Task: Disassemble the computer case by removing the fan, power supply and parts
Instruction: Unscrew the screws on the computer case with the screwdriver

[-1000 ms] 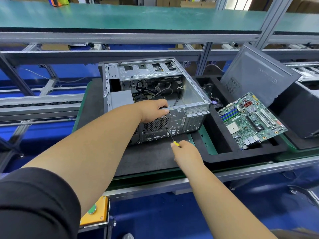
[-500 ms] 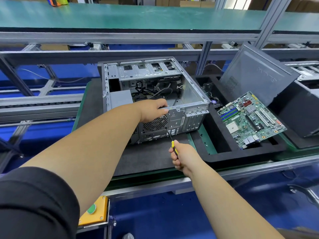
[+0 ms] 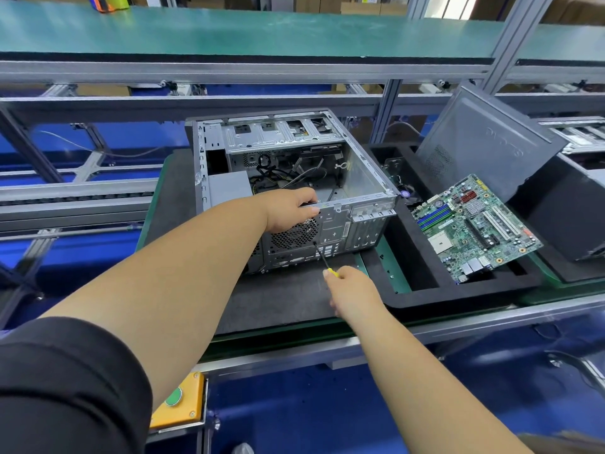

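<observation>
An open metal computer case (image 3: 363,178) lies on its side on a dark foam mat (image 3: 281,299), rear panel facing me. The round fan grille (image 3: 296,235) shows in that rear panel, and the grey power supply (image 3: 229,188) sits inside at the left among loose cables. My left hand (image 3: 288,209) grips the top edge of the rear panel above the fan. My right hand (image 3: 352,290) holds a yellow-handled screwdriver (image 3: 324,257), its tip against the rear panel beside the fan grille.
A green motherboard (image 3: 474,227) leans in a black foam tray (image 3: 422,290) to the right. A dark side panel (image 3: 484,142) stands behind it, with another dark case (image 3: 566,208) at the far right. A yellow button box (image 3: 178,401) hangs below the bench edge.
My right hand dipped and rolled half a second ago, then came back with the screwdriver tip still at the rear panel. My left hand stayed on the case edge.
</observation>
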`<state>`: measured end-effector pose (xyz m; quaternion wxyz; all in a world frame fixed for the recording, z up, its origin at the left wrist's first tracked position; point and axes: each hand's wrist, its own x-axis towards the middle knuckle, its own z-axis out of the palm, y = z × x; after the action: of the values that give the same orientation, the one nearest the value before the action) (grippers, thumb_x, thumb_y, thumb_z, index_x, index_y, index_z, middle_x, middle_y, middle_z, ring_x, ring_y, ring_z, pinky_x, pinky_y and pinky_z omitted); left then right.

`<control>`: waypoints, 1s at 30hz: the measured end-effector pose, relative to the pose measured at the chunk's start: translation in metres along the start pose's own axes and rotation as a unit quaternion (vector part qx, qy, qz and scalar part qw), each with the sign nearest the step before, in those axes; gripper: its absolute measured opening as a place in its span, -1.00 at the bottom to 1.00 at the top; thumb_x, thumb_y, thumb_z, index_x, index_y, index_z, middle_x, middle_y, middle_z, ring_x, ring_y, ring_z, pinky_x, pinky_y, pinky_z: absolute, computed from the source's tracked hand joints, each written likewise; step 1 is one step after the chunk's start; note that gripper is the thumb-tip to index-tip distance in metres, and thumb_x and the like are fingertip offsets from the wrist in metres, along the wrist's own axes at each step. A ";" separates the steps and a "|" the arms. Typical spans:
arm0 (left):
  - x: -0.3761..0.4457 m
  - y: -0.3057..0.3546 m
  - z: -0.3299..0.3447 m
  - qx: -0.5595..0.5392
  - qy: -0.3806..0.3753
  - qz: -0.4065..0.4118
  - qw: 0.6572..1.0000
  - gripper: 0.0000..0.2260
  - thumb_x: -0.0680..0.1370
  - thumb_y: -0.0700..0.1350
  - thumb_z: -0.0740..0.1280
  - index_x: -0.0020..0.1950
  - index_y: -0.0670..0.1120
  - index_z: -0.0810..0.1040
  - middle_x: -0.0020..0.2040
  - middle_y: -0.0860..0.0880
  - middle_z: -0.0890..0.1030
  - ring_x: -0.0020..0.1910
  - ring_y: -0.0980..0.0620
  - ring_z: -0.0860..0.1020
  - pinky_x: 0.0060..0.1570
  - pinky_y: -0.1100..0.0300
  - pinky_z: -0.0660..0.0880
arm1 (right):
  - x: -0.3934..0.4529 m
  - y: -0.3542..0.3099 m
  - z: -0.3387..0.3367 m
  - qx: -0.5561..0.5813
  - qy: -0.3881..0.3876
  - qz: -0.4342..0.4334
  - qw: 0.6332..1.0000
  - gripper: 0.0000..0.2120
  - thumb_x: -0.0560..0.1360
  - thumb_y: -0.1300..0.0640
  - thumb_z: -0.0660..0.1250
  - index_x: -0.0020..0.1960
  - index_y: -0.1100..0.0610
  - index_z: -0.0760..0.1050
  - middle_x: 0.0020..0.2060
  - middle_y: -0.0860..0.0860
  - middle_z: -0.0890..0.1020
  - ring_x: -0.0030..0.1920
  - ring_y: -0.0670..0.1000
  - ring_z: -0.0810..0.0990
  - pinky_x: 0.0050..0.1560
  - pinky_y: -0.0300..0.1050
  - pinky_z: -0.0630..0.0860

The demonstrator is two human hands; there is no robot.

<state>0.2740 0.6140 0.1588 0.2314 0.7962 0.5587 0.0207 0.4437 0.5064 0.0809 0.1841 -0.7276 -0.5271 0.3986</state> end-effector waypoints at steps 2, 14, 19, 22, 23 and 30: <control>0.000 0.000 0.000 0.000 0.001 0.003 1.000 -0.78 0.65 0.16 0.10 0.20 0.11 0.37 -0.11 0.09 0.50 -0.13 0.04 0.47 -0.13 0.12 0.33 | -0.001 0.001 -0.009 0.292 -0.110 0.108 0.944 -0.63 0.64 -0.06 0.19 -0.15 0.19 0.51 -0.42 0.06 0.49 -0.52 -0.02 0.36 -0.41 -0.14 0.36; 0.002 -0.002 0.001 -0.004 0.001 0.005 1.000 -0.86 0.64 0.17 0.11 0.11 0.17 0.34 -0.14 0.11 0.51 -0.16 0.06 0.47 -0.14 0.12 0.34 | -0.004 -0.003 -0.003 0.385 -0.166 0.176 0.890 -0.63 0.69 -0.07 0.06 -0.19 0.10 0.38 -0.50 -0.04 0.32 -0.58 -0.09 0.14 -0.55 -0.24 0.12; 0.002 -0.002 0.000 0.000 -0.002 0.003 1.000 -0.86 0.63 0.18 0.10 0.11 0.18 0.34 -0.10 0.08 0.53 -0.11 0.03 0.50 -0.09 0.09 0.39 | -0.005 -0.007 0.002 -0.046 -0.019 0.004 0.999 -0.69 0.69 -0.05 0.03 -0.03 0.12 0.42 -0.14 0.12 0.56 -0.15 0.12 0.52 -0.16 -0.06 0.41; 0.001 -0.002 0.000 0.001 -0.003 0.002 1.000 -0.87 0.63 0.18 0.10 0.10 0.19 0.33 -0.09 0.05 0.54 -0.11 0.01 0.50 -0.06 0.08 0.42 | -0.006 0.000 0.015 -0.279 0.098 -0.052 0.954 -0.70 0.70 -0.05 0.01 0.17 0.16 0.35 -0.19 0.04 0.58 -0.13 0.11 0.60 -0.32 -0.11 0.33; 0.001 -0.002 0.000 0.002 -0.004 0.002 1.000 -0.87 0.64 0.18 0.10 0.10 0.18 0.33 -0.08 0.05 0.54 -0.10 0.01 0.50 -0.06 0.08 0.43 | -0.006 0.000 0.020 -0.317 0.117 -0.062 0.939 -0.73 0.70 -0.03 0.03 0.18 0.15 0.33 -0.29 0.00 0.52 -0.21 0.08 0.58 -0.40 -0.14 0.28; 0.002 -0.002 0.001 -0.001 -0.003 0.006 1.000 -0.87 0.64 0.18 0.10 0.09 0.18 0.33 -0.13 0.09 0.51 -0.13 0.02 0.48 -0.08 0.10 0.40 | 0.003 0.004 0.006 0.187 -0.078 0.077 0.976 -0.64 0.65 -0.08 0.16 -0.09 0.19 0.50 -0.34 0.10 0.60 -0.43 0.02 0.47 -0.36 -0.13 0.43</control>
<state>0.2734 0.6159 0.1567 0.2337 0.7994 0.5531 0.0200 0.4419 0.5067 0.0738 0.2438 -0.6854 -0.3979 0.5590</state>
